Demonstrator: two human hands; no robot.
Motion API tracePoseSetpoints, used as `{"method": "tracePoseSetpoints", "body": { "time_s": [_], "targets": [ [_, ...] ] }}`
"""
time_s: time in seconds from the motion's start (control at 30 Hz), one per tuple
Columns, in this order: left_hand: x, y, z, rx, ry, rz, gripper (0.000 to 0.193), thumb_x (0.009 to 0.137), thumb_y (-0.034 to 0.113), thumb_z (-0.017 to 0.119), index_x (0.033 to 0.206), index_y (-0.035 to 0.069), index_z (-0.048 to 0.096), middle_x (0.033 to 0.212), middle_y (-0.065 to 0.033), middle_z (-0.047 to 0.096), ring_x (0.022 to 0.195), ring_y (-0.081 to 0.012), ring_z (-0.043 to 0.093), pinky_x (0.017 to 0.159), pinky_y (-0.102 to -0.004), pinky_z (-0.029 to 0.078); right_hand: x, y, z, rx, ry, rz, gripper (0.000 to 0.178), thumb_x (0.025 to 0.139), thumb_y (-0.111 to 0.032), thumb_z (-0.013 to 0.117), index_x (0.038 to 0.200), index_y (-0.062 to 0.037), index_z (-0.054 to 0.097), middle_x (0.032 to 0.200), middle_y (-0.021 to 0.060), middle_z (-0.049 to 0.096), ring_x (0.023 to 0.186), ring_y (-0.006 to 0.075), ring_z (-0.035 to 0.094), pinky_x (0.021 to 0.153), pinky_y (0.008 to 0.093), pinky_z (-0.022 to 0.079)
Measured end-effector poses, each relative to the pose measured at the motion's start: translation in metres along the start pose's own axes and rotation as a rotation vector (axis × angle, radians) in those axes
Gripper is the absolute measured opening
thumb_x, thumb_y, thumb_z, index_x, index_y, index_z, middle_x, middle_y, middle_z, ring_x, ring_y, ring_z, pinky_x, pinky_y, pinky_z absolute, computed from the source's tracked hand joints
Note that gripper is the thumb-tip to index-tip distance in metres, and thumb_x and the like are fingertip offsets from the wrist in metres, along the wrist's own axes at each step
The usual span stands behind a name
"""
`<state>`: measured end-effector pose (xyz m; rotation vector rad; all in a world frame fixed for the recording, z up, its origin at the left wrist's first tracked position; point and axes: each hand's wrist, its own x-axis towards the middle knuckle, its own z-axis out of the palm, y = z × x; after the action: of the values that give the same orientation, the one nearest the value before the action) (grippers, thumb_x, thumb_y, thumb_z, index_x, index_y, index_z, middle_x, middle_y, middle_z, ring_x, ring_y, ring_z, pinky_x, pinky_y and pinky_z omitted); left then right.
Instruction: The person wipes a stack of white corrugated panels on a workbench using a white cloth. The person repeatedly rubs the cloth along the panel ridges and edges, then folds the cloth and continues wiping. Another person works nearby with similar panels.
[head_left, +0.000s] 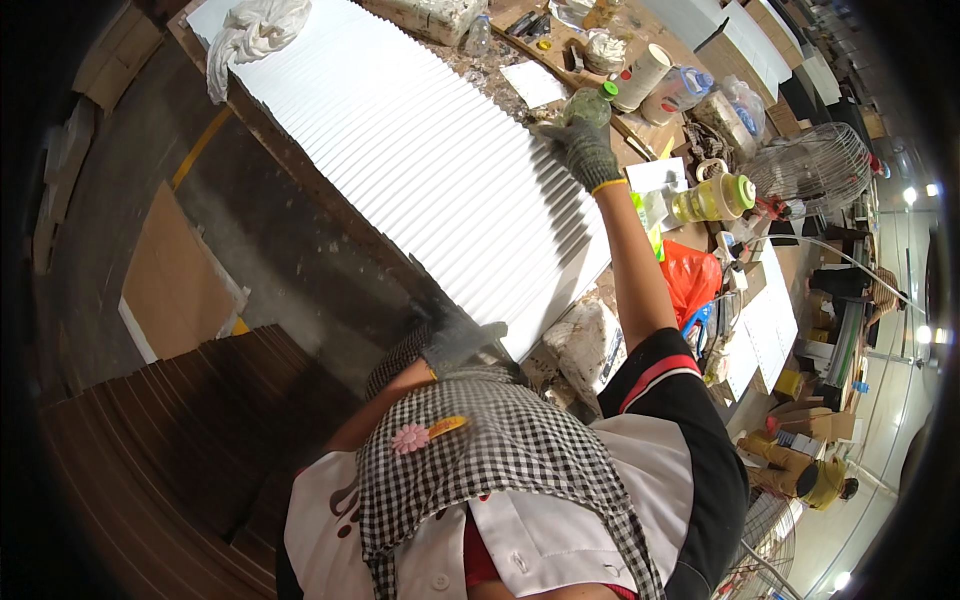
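Observation:
In a grey knit glove with a yellow cuff, my right hand (588, 152) reaches far across the bench. Its fingers are closed around a clear greenish bottle (587, 106) with a green cap. Below that hand spreads a long row of white ridged strips (420, 150), packed side by side. My left hand (462, 342), also gloved, is close to my apron at the near end of the strips. Motion smears its fingers, so I cannot tell their shape or whether they hold anything.
A white cloth (262, 30) lies over the far left end of the strips. Right of them stand a white cup (643, 78), a yellow-green bottle (713, 198), a red plastic bag (690, 280) and a wire fan guard (815, 175). Stacked brown cardboard (180, 450) is at lower left.

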<state>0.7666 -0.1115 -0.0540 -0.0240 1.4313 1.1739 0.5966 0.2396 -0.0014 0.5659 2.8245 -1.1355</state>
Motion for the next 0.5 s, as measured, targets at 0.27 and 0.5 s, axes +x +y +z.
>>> {"method": "tracePoseSetpoints", "body": {
  "time_s": [0.27, 0.5],
  "targets": [
    [0.021, -0.022, 0.001, -0.021, 0.039, 0.087, 0.058, 0.098, 0.046, 0.078, 0.108, -0.010, 0.076, 0.107, -0.0242, 0.080, 0.086, -0.0314, 0.076, 0.075, -0.0371, 0.062, -0.026, -0.014, 0.051, -0.130, -0.163, -0.619, 0.023, 0.099, -0.028, 0.082, 0.113, -0.0098, 0.079, 0.069, 0.0093, 0.068, 0.061, 0.0211, 0.065, 0.060, 0.0375, 0.056],
    [0.023, -0.020, 0.002, 0.131, 0.116, 0.133, 0.054, 0.100, 0.036, 0.076, 0.114, -0.016, 0.067, 0.112, -0.0273, 0.078, 0.078, -0.0379, 0.078, 0.061, -0.0342, 0.065, 0.023, 0.015, 0.020, 0.312, 0.086, 0.119, 0.022, 0.103, -0.026, 0.078, 0.106, -0.0049, 0.072, 0.071, 0.0038, 0.064, 0.053, 0.0134, 0.056, 0.048, 0.0310, 0.052]
  ]
}}
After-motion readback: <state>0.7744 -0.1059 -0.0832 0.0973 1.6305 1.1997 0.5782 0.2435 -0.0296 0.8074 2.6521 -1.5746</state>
